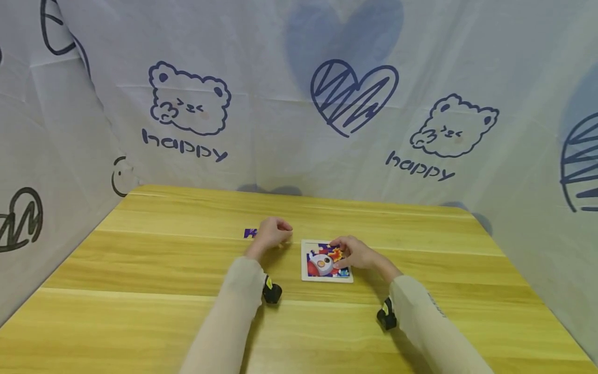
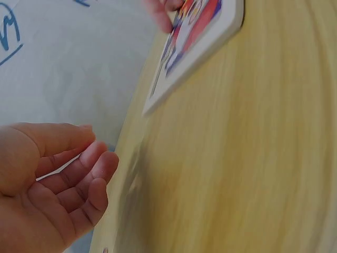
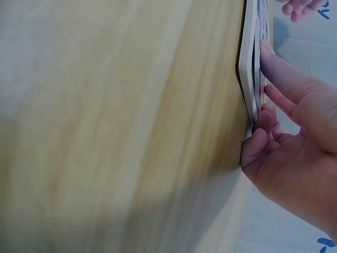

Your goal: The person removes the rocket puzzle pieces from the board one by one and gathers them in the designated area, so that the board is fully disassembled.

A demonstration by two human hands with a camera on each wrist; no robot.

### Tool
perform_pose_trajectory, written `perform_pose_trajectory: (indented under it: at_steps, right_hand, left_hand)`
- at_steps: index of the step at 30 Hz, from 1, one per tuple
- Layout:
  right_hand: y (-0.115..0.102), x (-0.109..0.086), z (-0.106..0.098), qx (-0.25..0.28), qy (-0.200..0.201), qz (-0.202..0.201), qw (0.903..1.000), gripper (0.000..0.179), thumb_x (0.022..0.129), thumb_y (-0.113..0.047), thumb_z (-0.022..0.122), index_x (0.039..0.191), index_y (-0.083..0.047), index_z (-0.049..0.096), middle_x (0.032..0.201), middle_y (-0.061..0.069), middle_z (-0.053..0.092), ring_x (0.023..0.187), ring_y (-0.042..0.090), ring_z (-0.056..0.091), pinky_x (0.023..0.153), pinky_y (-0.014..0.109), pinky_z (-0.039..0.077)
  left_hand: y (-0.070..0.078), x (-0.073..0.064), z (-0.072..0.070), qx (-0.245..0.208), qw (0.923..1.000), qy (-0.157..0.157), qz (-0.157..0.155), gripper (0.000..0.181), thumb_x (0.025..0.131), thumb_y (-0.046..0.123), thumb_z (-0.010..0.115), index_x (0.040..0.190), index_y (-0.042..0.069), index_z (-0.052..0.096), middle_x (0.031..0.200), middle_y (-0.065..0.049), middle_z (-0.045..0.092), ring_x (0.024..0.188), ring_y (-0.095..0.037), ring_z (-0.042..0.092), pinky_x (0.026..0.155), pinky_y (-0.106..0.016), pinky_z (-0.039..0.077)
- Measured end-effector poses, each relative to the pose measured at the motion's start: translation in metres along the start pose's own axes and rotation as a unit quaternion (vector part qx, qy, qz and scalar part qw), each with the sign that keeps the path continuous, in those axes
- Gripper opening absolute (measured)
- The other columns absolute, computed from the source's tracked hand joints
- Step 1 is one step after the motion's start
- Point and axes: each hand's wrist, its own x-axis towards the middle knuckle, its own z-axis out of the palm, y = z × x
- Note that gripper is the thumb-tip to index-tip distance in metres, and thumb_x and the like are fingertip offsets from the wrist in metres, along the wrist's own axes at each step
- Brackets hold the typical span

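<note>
A square jigsaw puzzle (image 1: pixel 321 267) in a pale frame lies flat on the table, with a cartoon bird and an orange shape on purple. My right hand (image 1: pixel 356 253) reaches over its right side, thumb and forefinger spread apart and touching the picture. In the right wrist view, the hand's (image 3: pixel 303 116) lower fingers bend against the frame's edge. My left hand (image 1: pixel 273 232) hovers left of the puzzle, apart from it. Thumb and forefinger tips come close together in the left wrist view, and nothing shows between them. Beside that hand lies a purple puzzle piece (image 1: pixel 249 233), partly covered.
The wooden table (image 1: pixel 154 311) reaches back to a white cloth (image 1: pixel 266 130) printed with bears and hearts. More cloth hangs at both sides. Each wrist wears a small black camera, one at the left cuff (image 1: pixel 272 292) and one at the right (image 1: pixel 386 315).
</note>
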Motion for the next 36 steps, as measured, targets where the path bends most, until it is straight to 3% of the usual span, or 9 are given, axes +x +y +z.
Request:
perform_pose_trajectory:
  at_steps: [7, 22, 29, 36]
  right_hand:
    - [0.002, 0.000, 0.000, -0.001, -0.002, -0.005, 1.0000, 0.048, 0.077, -0.006, 0.069, 0.118, 0.007, 0.048, 0.085, 0.008, 0.042, 0.075, 0.019, 0.037, 0.064, 0.027, 0.033]
    - [0.003, 0.002, 0.000, 0.005, -0.008, -0.009, 0.9999, 0.049, 0.077, -0.006, 0.069, 0.119, 0.008, 0.048, 0.084, 0.010, 0.043, 0.072, 0.019, 0.038, 0.062, 0.027, 0.033]
    - [0.002, 0.000, 0.000, 0.007, -0.009, -0.016, 0.9998, 0.048, 0.077, -0.004, 0.069, 0.118, 0.009, 0.047, 0.084, 0.010, 0.044, 0.070, 0.018, 0.038, 0.061, 0.026, 0.033]
    - [0.002, 0.000, -0.001, 0.007, -0.009, -0.020, 0.9997, 0.047, 0.077, -0.003, 0.068, 0.118, 0.009, 0.048, 0.084, 0.010, 0.044, 0.071, 0.018, 0.038, 0.061, 0.026, 0.033]
  left_hand:
    - [0.006, 0.004, 0.017, -0.006, 0.9996, -0.022, 0.018, 0.012, 0.083, 0.003, 0.061, 0.092, -0.004, 0.065, 0.076, -0.009, 0.061, 0.064, -0.020, 0.057, 0.052, -0.024, 0.046]
    - [0.016, 0.001, 0.040, -0.008, 0.9974, -0.070, 0.014, 0.013, 0.078, 0.006, 0.067, 0.090, 0.001, 0.069, 0.080, -0.006, 0.063, 0.059, -0.014, 0.050, 0.052, -0.023, 0.044]
    - [0.016, 0.002, 0.046, -0.003, 0.9972, -0.075, 0.003, 0.014, 0.075, 0.006, 0.071, 0.088, 0.002, 0.070, 0.082, -0.006, 0.065, 0.071, -0.014, 0.055, 0.063, -0.025, 0.046]
    - [0.017, 0.002, 0.049, 0.029, 0.9966, -0.077, -0.005, 0.012, 0.071, 0.009, 0.074, 0.082, 0.004, 0.071, 0.080, -0.004, 0.064, 0.072, -0.015, 0.056, 0.068, -0.027, 0.046]
